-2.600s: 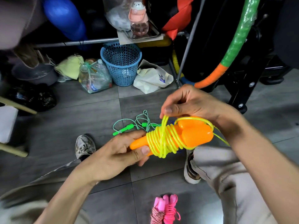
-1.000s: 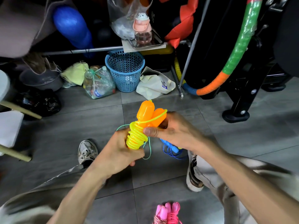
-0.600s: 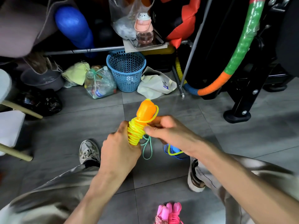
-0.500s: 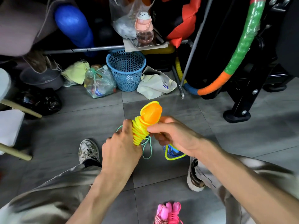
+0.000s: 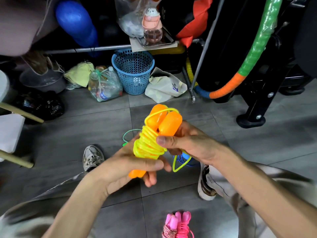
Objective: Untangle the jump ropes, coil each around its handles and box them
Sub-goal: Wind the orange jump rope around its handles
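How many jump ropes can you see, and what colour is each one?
Yellow rope with orange handles, held in both hands: 1
Pink rope, coiled on the floor: 1
Green rope, partly hidden behind the hands: 1
Blue rope, partly hidden: 1
Total: 4

A cluttered home storage or exercise corner: grey floor tiles, a blue basket, a bag of plastic bottles, a padded hoop and black gym equipment.
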`<action>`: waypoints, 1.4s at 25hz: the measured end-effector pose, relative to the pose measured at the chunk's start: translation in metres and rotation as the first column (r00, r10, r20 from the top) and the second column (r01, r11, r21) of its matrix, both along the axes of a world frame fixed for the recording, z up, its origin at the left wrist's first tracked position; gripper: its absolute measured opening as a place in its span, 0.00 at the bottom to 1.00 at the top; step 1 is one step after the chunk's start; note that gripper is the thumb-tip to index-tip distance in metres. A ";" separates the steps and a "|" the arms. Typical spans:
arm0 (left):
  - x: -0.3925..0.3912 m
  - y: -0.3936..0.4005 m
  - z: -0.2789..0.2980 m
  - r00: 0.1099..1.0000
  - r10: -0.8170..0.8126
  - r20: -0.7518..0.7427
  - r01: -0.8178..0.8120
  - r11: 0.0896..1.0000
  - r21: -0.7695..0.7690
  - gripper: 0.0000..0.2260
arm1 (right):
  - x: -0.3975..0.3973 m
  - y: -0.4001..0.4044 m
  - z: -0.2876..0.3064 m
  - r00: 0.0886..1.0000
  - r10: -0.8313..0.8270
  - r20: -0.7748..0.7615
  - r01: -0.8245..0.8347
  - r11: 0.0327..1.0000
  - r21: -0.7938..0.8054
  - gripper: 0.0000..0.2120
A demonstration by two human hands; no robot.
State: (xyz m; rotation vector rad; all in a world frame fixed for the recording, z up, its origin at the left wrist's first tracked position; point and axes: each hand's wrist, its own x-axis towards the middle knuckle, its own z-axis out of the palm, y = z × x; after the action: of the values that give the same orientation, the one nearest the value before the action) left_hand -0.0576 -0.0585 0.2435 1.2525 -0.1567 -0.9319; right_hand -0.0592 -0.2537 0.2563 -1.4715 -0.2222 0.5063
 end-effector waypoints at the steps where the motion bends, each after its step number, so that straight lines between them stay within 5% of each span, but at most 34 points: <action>1: -0.004 -0.002 0.000 0.999 -0.030 0.020 0.029 0.999 0.027 0.17 | -0.001 -0.001 0.002 0.999 0.037 0.012 -0.036 0.999 -0.011 0.14; 3: -0.007 -0.006 0.001 0.985 -0.001 0.175 -0.032 0.982 0.189 0.06 | 0.001 -0.004 0.002 0.991 0.081 0.107 -0.067 0.990 -0.127 0.13; 5: -0.007 -0.012 0.003 0.887 0.018 0.461 -0.199 0.916 0.347 0.13 | 0.004 -0.005 -0.005 0.979 0.063 0.191 0.009 0.936 -0.352 0.07; 7: -0.007 -0.019 0.005 0.741 0.066 0.668 -0.420 0.822 0.385 0.21 | 0.005 -0.006 -0.015 0.965 0.024 0.261 0.134 0.810 -0.571 0.15; 9: -0.007 -0.025 -0.004 0.649 0.014 0.760 -0.567 0.676 0.471 0.16 | 0.002 0.003 -0.020 0.953 0.019 0.302 0.193 0.731 -0.655 0.16; 12: -0.005 -0.028 -0.020 0.592 -0.178 0.786 -0.684 0.405 0.607 0.11 | -0.003 0.013 -0.021 0.986 -0.061 0.154 0.141 0.796 -0.588 0.07; 14: -0.004 -0.030 -0.025 0.528 -0.339 0.779 -0.702 0.341 0.625 0.17 | -0.003 0.015 -0.017 0.981 -0.167 -0.101 0.121 0.927 -0.354 0.04; 17: -0.001 -0.034 -0.029 0.409 -0.417 0.812 -0.720 0.399 0.568 0.20 | -0.007 0.015 -0.011 0.969 -0.213 -0.128 0.177 0.953 -0.246 0.10; 19: 0.000 -0.030 -0.026 0.403 -0.341 0.849 -0.652 0.544 0.528 0.22 | -0.009 0.012 -0.006 0.951 -0.299 -0.085 0.266 0.924 -0.274 0.10; 22: 0.006 -0.016 -0.014 0.670 -0.038 0.742 -0.366 0.852 0.374 0.28 | -0.007 0.004 -0.002 0.946 -0.309 -0.103 0.277 0.929 -0.245 0.09; 24: 0.009 -0.006 -0.008 0.879 0.145 0.454 -0.230 0.963 0.137 0.32 | -0.005 0.003 0.004 0.981 -0.178 -0.072 0.164 0.972 -0.167 0.10; 26: 0.008 -0.002 -0.007 0.977 0.117 0.177 -0.113 0.993 -0.032 0.36 | -0.005 0.003 0.007 1.000 -0.023 -0.014 0.020 0.990 -0.142 0.11; 28: 0.003 -0.002 -0.005 0.994 0.023 0.104 -0.020 0.999 -0.036 0.35 | -0.007 0.003 0.010 0.997 0.081 -0.014 -0.082 0.983 -0.163 0.15; 31: 0.003 -0.002 0.001 0.982 0.016 0.186 -0.037 0.994 0.107 0.26 | -0.012 0.005 0.013 0.997 0.067 -0.032 -0.074 0.953 -0.293 0.20; 35: 0.003 -0.013 0.005 0.911 0.032 0.412 -0.166 0.942 0.292 0.19 | -0.011 0.003 0.010 0.993 0.054 0.101 0.036 0.689 -0.724 0.26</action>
State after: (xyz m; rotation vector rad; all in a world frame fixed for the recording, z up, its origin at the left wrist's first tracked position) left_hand -0.0548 -0.0719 0.2487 1.7360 -0.2692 -0.6125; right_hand -0.0706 -0.2512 0.2665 -2.2945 -0.1159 0.5470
